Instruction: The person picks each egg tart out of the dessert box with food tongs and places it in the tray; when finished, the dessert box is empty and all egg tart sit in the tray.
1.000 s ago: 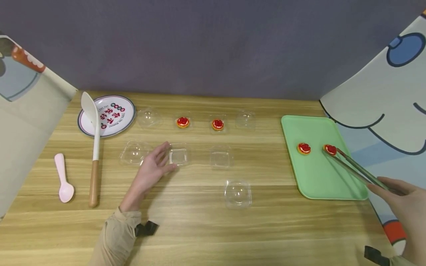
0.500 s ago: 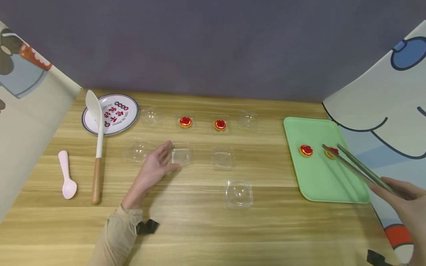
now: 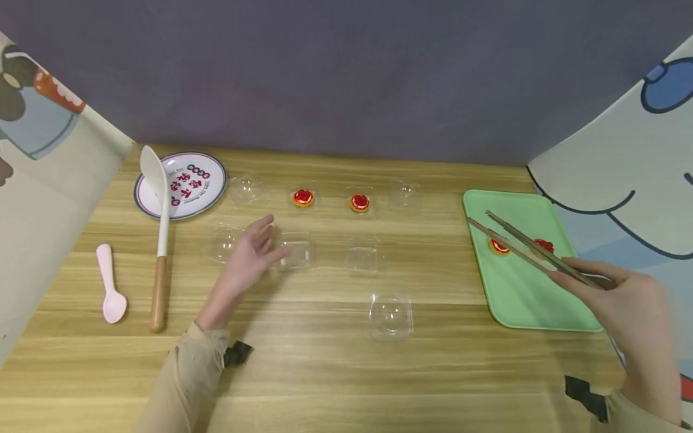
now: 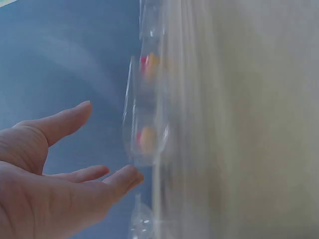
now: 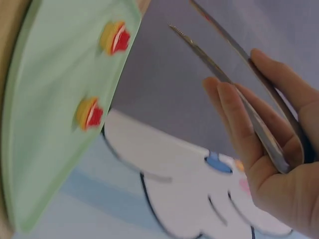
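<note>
My right hand holds long metal tweezers over the green tray. Their serrated tips are spread, with nothing between them. On the tray lie two red-topped toy tarts, a left tart partly covered by the tweezers and a right tart. My left hand, fingers loosely spread, hovers beside a clear plastic box with its domed lid folded open. Behind it, one tart and another tart sit in clear boxes. The left wrist view is blurred around those boxes.
Another clear box lies in the middle, its domed lid toward me. At the left are a patterned plate, a white ladle with a wooden handle across it, and a pink spoon. A grey wall stands behind.
The tweezers, first around the right tart, have lifted off it without it and swung left over the left tart. My left hand has risen slightly off the box edge.
</note>
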`<state>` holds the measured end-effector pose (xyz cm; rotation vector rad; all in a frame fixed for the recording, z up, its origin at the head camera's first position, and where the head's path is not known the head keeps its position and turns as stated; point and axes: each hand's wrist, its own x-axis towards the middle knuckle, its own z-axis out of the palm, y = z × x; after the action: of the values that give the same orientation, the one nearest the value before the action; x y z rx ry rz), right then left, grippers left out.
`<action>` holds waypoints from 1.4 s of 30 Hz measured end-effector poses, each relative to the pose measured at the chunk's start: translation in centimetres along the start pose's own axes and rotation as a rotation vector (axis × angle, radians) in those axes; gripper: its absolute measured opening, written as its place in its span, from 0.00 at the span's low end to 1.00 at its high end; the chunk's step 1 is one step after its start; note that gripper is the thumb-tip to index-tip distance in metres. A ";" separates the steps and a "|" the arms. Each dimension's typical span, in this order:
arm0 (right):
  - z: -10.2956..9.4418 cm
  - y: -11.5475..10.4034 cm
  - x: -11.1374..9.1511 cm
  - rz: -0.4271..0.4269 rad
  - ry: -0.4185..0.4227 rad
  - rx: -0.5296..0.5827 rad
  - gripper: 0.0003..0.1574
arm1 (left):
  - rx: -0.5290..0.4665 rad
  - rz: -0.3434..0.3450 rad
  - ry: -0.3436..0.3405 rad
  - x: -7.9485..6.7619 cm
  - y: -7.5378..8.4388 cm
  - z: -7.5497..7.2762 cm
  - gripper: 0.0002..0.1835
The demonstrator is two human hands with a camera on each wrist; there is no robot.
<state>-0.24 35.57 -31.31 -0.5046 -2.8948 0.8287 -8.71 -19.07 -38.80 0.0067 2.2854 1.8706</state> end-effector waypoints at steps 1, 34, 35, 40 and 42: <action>0.3 -0.5 0.2 -0.042 0.007 0.009 0.38 | 0.002 0.017 0.015 0.2 0.2 -0.2 0.45; 13.6 -21.2 7.7 -0.637 -0.287 0.139 0.19 | 0.118 0.047 0.053 9.0 1.0 -0.9 0.42; 13.9 -21.4 7.8 -0.644 -0.296 0.139 0.20 | 0.124 0.034 0.050 9.1 0.9 -1.0 0.42; 14.8 -22.2 8.3 -0.676 -0.321 0.110 0.20 | 0.122 -0.027 0.015 9.8 0.8 -0.9 0.46; 15.0 -22.5 8.4 -0.680 -0.331 0.101 0.20 | 0.101 -0.040 0.002 10.1 0.8 -0.8 0.46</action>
<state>-17.26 12.98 -32.18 0.6559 -2.9411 0.9834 -18.80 -18.49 -39.33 -0.0268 2.3609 1.7351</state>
